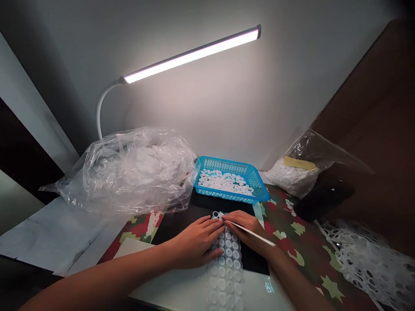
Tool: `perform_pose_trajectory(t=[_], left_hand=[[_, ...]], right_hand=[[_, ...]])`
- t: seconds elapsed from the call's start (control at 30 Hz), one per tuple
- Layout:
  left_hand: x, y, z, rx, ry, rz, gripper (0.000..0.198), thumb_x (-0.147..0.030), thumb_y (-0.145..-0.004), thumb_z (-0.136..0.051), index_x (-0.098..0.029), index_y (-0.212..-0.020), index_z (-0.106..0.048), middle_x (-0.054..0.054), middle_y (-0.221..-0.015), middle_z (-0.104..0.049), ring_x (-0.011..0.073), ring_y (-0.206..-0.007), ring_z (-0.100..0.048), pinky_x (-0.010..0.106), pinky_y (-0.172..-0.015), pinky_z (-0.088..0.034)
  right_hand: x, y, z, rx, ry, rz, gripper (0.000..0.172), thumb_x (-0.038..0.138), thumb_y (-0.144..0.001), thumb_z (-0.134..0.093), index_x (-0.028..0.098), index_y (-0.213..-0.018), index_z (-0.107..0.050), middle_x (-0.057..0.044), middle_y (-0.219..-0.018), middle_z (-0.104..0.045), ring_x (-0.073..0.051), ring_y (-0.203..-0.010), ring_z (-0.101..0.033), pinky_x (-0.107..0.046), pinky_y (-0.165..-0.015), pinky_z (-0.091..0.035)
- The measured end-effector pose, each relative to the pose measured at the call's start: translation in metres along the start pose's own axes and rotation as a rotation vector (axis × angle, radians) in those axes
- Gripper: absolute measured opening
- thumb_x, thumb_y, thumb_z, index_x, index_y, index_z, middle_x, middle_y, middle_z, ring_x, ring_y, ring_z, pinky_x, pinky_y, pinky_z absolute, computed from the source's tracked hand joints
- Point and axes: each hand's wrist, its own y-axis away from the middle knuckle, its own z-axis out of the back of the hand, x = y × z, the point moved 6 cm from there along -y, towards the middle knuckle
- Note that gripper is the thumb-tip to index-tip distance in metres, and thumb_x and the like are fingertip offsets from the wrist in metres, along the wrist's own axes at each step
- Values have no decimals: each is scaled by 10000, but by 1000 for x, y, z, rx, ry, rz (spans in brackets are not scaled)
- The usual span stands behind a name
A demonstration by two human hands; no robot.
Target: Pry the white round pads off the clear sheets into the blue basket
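Observation:
My left hand (197, 242) lies palm down on a strip of clear backing sheet (226, 276) dotted with rows of round translucent pads, pinning it to the dark mat. My right hand (246, 231) rests at the top of the same strip, close to my left fingertips. It grips a thin white stick (251, 233) whose tip points toward the pads. Part of the strip is hidden under both hands. A blue plastic basket (227, 162) stands just beyond my hands, holding a layer of loose white discs (225, 181).
A large clear bag (129, 170) of white material lies left of the basket, and a smaller bag (295, 175) with a yellow label lies right. A perforated white sheet (366, 263) lies on the camouflage-patterned mat (301, 242). A lit desk lamp (191, 56) arches overhead.

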Motion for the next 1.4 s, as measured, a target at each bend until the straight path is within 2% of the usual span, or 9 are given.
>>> perform_pose_trajectory(t=[0.23,0.7,0.9,1.03,1.17,1.3,1.4], left_hand=[[-1,1,-1,11,2,1,551,-474,-921,-323,-134,-1351,-379,123,-1401,-428,232,-1306,-377,408,-1118,-245],[-1,2,2,-35,10,-12,527,-457,-915,-357,-162,-1351,-379,115,-1397,-436,239,-1294,-397,426,-1095,-283],[-1,1,2,-29,24,-7,518,-446,-909,-373,-149,-1333,-400,123,-1371,-467,237,-1273,-423,426,-1093,-289],[-2,-1,5,-40,38,1,496,-429,-894,-416,-154,-1307,-425,116,-1344,-497,233,-1255,-444,422,-1085,-306],[-3,-1,6,-52,43,5,489,-428,-884,-437,-161,-1293,-440,118,-1335,-504,240,-1247,-451,428,-1082,-309],[-2,-1,4,-39,44,7,491,-433,-887,-425,-156,-1293,-442,119,-1341,-499,241,-1253,-445,429,-1081,-311],[-1,0,3,-18,44,14,510,-439,-893,-407,-147,-1311,-426,118,-1370,-469,242,-1274,-421,431,-1086,-300]], right_hand=[[-8,6,-3,24,-71,-41,168,228,-866,-564,222,-996,-671,-42,-974,-707,-173,-907,-661,-304,-820,-549],[1,2,1,62,-29,-12,215,258,-911,-475,218,-1015,-659,-68,-955,-701,-182,-875,-667,-310,-771,-560],[9,0,-2,85,144,166,236,222,-915,-466,226,-1048,-660,-77,-967,-709,-194,-882,-676,-312,-732,-586],[7,1,-6,48,213,251,258,180,-913,-467,255,-1097,-632,-69,-1062,-692,-204,-998,-650,-355,-808,-582],[4,3,-12,82,173,274,291,159,-901,-494,242,-1162,-593,-69,-1169,-652,-216,-1131,-582,-398,-913,-545],[1,3,-16,113,173,253,312,164,-918,-460,240,-1200,-569,-63,-1181,-645,-207,-1134,-579,-401,-944,-529],[-1,1,-12,63,103,215,284,196,-933,-433,232,-1164,-594,-63,-1124,-672,-197,-1088,-606,-375,-926,-538]])
